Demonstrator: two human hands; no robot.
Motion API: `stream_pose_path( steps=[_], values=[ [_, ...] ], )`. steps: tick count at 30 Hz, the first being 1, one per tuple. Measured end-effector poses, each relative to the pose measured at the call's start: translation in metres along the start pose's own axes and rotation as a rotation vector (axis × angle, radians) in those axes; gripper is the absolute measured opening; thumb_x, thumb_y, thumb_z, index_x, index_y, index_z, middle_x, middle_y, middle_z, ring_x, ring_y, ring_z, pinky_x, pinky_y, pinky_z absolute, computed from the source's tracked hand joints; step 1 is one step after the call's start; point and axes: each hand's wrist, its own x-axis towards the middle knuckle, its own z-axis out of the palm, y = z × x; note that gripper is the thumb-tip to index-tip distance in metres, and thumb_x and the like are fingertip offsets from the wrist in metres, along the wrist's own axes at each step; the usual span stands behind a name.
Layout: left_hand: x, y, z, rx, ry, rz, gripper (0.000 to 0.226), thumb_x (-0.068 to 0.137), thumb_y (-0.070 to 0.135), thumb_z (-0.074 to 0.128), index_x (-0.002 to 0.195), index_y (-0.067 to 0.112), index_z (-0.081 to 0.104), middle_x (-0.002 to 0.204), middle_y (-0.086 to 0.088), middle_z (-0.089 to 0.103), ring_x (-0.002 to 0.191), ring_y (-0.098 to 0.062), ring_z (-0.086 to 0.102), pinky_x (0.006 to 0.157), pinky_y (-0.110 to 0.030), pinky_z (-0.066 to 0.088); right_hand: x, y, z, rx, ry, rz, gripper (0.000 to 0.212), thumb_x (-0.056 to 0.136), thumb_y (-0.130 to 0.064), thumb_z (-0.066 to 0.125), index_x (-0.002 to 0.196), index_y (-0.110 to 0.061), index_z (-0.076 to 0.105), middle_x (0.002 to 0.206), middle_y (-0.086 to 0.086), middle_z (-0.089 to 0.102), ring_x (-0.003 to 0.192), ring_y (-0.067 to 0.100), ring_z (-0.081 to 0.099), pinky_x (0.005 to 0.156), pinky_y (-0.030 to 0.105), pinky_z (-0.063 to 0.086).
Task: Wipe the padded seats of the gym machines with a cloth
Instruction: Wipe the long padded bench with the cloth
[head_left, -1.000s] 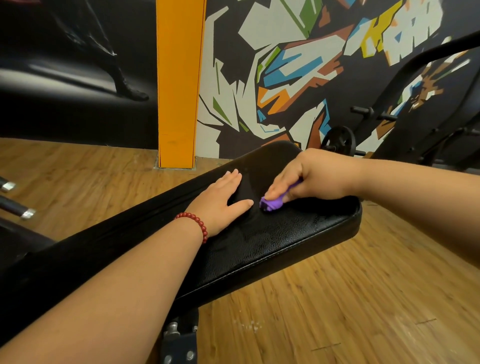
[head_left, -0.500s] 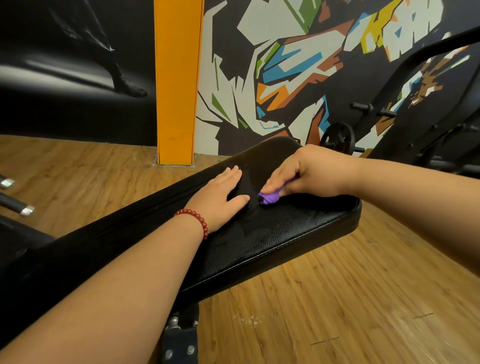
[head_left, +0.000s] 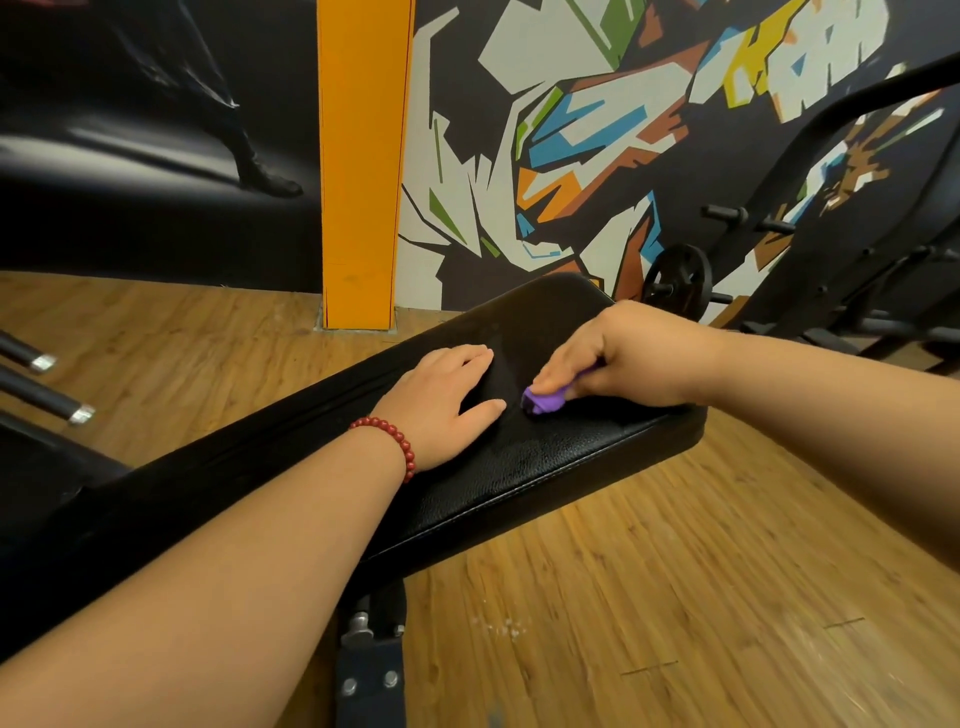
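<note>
Right hand (head_left: 618, 358) is bunched tight round a small purple cloth (head_left: 543, 401), and only a wad of it pokes out under the fingertips, pressed onto the black padded bench (head_left: 545, 462) near its far end. Left hand (head_left: 447, 395) lies flat on the pad just beside the cloth, fingers straight, red bead bracelet (head_left: 389, 441) on that wrist.

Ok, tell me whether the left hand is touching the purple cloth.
Apart. The head view shows bare pad between the left hand and the purple cloth.
</note>
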Motion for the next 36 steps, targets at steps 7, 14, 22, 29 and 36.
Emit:
stream_pose_path(
  steps=[7,14,22,29,36],
  values=[
    [-0.035,0.005,0.008,-0.148,-0.027,-0.049,0.062,0.100,0.043,0.042,0.154,0.027,0.017,0.160,0.014,0.011,0.146,-0.008,0.004,0.117,-0.033,0.014,0.000,-0.001,0.009,0.008,0.077,0.015,0.028,0.087,-0.016,0.068,0.112,-0.029,0.071,0.116,-0.012,0.068,0.109,0.001,0.060,0.096,0.009,0.041],
    [-0.039,0.006,0.011,-0.166,-0.005,-0.034,0.060,0.101,0.041,0.040,0.154,0.025,0.017,0.160,0.011,0.013,0.147,-0.009,0.006,0.118,-0.033,0.012,-0.002,-0.009,0.004,-0.023,-0.026,0.010,0.029,0.087,-0.019,0.067,0.113,-0.033,0.070,0.116,-0.015,0.068,0.109,0.002,0.060,0.101,0.021,0.044],
    [-0.040,0.004,0.012,-0.191,0.011,-0.041,0.058,0.101,0.040,0.041,0.153,0.026,0.019,0.160,0.012,0.015,0.147,-0.009,0.007,0.118,-0.032,0.011,-0.010,-0.019,0.018,0.029,-0.024,0.020,0.027,0.086,-0.018,0.069,0.110,-0.033,0.072,0.113,-0.019,0.068,0.106,-0.005,0.060,0.097,0.012,0.042],
    [-0.042,0.004,0.012,-0.195,0.011,-0.042,0.056,0.102,0.037,0.038,0.154,0.026,0.019,0.160,0.011,0.015,0.148,-0.010,0.008,0.119,-0.030,0.010,-0.011,-0.009,-0.002,-0.045,0.045,0.079,0.028,0.086,-0.020,0.068,0.111,-0.034,0.070,0.113,-0.017,0.067,0.108,0.003,0.061,0.101,0.022,0.044],
    [-0.044,0.004,0.013,-0.202,0.039,-0.042,0.054,0.103,0.033,0.040,0.153,0.025,0.021,0.160,0.009,0.017,0.147,-0.009,0.010,0.117,-0.027,0.009,-0.026,-0.032,0.023,0.041,-0.068,0.033,0.029,0.087,-0.020,0.069,0.111,-0.035,0.071,0.113,-0.020,0.068,0.107,-0.005,0.060,0.097,0.015,0.045]
  ],
)
